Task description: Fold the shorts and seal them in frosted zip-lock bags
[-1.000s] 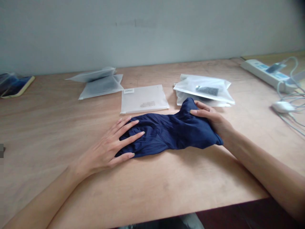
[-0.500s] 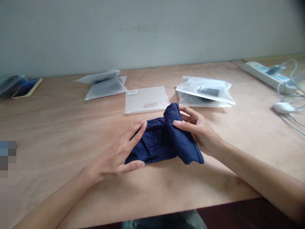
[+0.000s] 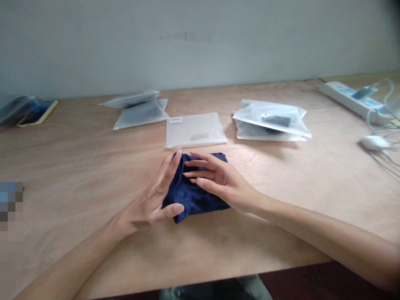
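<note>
A dark blue cloth (image 3: 200, 202), folded into a compact bundle, lies on the wooden table in front of me. My left hand (image 3: 156, 196) rests against its left edge, thumb apart from the fingers. Over the top of the cloth, my right hand (image 3: 221, 179) lies with its fingers spread and pointing left. Part of the cloth is hidden under both hands. Just behind it lies a flat white zip pouch (image 3: 196, 129) with a small label and printed text.
Frosted pouches (image 3: 140, 113) lie at the back left, and more pouches (image 3: 271, 121) with dark contents at the back right. A phone (image 3: 40, 114) is at the far left. A power strip (image 3: 356, 100) and a white charger (image 3: 375, 142) with cables sit at the right.
The raised right part of the cloth has been folded over to the left, making the bundle shorter. My right hand has let go of it and moved left onto the cloth.
</note>
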Demonstrator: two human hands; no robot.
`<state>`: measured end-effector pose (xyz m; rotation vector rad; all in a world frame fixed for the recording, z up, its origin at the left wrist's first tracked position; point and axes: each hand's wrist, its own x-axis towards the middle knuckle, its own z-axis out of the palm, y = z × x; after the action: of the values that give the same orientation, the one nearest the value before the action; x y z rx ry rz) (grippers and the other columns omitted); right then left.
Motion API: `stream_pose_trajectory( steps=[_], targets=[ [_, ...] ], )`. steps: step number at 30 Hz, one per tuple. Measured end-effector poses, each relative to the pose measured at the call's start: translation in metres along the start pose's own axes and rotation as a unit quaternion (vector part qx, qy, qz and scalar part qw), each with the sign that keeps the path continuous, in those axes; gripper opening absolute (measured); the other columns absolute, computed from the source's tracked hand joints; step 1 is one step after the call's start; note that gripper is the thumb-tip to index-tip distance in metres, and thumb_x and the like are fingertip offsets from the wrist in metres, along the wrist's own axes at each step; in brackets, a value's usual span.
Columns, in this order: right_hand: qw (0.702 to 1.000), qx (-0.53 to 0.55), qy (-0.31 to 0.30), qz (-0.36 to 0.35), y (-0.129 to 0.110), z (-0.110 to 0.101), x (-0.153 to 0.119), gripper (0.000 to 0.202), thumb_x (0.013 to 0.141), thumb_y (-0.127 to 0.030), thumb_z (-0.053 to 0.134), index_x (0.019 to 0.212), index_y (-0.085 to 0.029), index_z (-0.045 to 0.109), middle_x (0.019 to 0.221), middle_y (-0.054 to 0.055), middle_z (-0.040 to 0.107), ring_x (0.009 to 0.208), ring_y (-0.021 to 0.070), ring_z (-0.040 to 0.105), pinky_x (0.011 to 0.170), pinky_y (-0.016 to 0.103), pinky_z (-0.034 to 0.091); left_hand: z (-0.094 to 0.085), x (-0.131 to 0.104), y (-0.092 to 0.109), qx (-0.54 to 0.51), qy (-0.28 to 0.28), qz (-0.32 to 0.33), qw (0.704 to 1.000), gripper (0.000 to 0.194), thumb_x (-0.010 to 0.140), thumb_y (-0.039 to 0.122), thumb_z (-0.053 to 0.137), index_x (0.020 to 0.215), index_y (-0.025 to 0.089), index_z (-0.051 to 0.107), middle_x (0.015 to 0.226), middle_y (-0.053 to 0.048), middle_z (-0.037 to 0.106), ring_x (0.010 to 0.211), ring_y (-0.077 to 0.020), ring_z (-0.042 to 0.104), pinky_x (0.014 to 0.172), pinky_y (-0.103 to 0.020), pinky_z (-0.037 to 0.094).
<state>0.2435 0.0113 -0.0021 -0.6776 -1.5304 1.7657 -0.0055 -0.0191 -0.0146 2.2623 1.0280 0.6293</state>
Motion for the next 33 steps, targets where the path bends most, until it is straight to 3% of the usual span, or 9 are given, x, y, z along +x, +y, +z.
stream_pose_trajectory(
  steps=[2,5,9,12,14,19,24,28,33],
  targets=[
    [0.998,-0.059,-0.022,-0.013,0.001,0.000,-0.004,0.043,0.096,-0.025,0.063,0.139,-0.025,0.058,0.143,0.010,0.065,0.127,0.0232,0.067,0.110,0.044,0.055,-0.003,0.003,0.003,0.015,0.011,0.017,1.000,0.086,0.100,0.074,0.037,0.167,0.037,-0.002,0.175,-0.005,-0.015,0.161,-0.0403,-0.004,0.126,-0.068,0.015],
    [0.974,-0.214,0.001,-0.069,0.002,-0.002,-0.009,0.029,0.097,-0.018,0.056,0.123,-0.024,0.069,0.126,0.007,0.074,0.114,0.0216,0.073,0.099,0.039,0.062,-0.005,0.008,0.006,0.050,0.005,0.022,0.998,0.076,0.101,0.063,0.048,0.166,0.035,0.018,0.175,-0.004,-0.014,0.161,-0.0400,0.001,0.128,-0.065,0.016],
    [0.865,-0.456,0.016,-0.212,0.005,-0.008,-0.015,0.037,0.100,-0.015,0.051,0.134,-0.023,0.064,0.137,0.011,0.069,0.129,0.0246,0.064,0.106,0.043,0.057,0.000,0.009,0.004,0.135,-0.022,0.019,0.990,0.076,0.103,0.035,0.052,0.167,0.030,0.012,0.176,-0.006,-0.006,0.162,-0.0374,0.003,0.129,-0.063,0.017],
    [0.789,-0.575,-0.033,-0.216,0.008,-0.015,-0.017,0.043,0.104,-0.029,0.052,0.144,-0.016,0.057,0.149,0.015,0.059,0.145,0.0313,0.048,0.121,0.056,0.041,0.003,0.009,0.002,0.177,-0.013,0.021,0.984,0.078,0.103,0.031,0.051,0.168,0.028,0.009,0.176,-0.007,-0.003,0.162,-0.0387,0.000,0.129,-0.065,0.015],
    [0.760,-0.619,-0.063,-0.191,0.009,-0.021,-0.019,0.051,0.105,-0.037,0.051,0.149,-0.013,0.052,0.155,0.016,0.054,0.149,0.0337,0.043,0.125,0.060,0.033,0.004,0.010,0.000,0.195,-0.010,0.023,0.980,0.074,0.103,0.031,0.051,0.167,0.029,0.014,0.176,-0.006,-0.002,0.161,-0.0393,-0.002,0.129,-0.066,0.015],
    [0.735,-0.650,-0.091,-0.169,0.009,-0.038,-0.024,0.057,0.106,-0.039,0.049,0.158,-0.017,0.043,0.161,0.014,0.046,0.152,0.0312,0.038,0.126,0.059,0.029,0.004,0.011,-0.002,0.228,-0.023,0.043,0.972,0.067,0.106,0.032,0.047,0.167,0.030,0.018,0.175,-0.003,0.012,0.162,-0.0354,0.001,0.130,-0.062,0.015],
    [0.732,-0.656,-0.084,-0.166,0.005,-0.057,-0.023,0.054,0.106,-0.035,0.049,0.157,-0.020,0.045,0.159,0.013,0.048,0.150,0.0308,0.043,0.125,0.058,0.032,0.004,0.013,-0.003,0.225,-0.058,0.119,0.965,0.064,0.108,0.038,0.043,0.166,0.028,0.020,0.171,-0.002,0.027,0.162,-0.0301,0.009,0.132,-0.056,0.012],
    [0.728,-0.658,-0.078,-0.175,0.003,-0.067,-0.020,0.050,0.106,-0.032,0.049,0.155,-0.021,0.048,0.158,0.011,0.051,0.150,0.0293,0.042,0.125,0.057,0.032,0.005,0.014,-0.007,0.226,-0.079,0.115,0.964,0.068,0.108,0.053,0.041,0.167,0.026,0.019,0.172,-0.005,0.024,0.162,-0.0297,0.010,0.132,-0.054,0.014],
    [0.725,-0.668,-0.016,-0.167,0.006,-0.067,-0.022,0.050,0.104,-0.035,0.051,0.149,-0.013,0.055,0.160,0.017,0.047,0.153,0.0320,0.037,0.126,0.057,0.032,0.007,0.013,-0.011,0.229,-0.086,0.096,0.965,0.071,0.107,0.057,0.038,0.167,0.028,0.013,0.173,-0.006,0.021,0.162,-0.0294,0.011,0.132,-0.053,0.014]
  ],
)
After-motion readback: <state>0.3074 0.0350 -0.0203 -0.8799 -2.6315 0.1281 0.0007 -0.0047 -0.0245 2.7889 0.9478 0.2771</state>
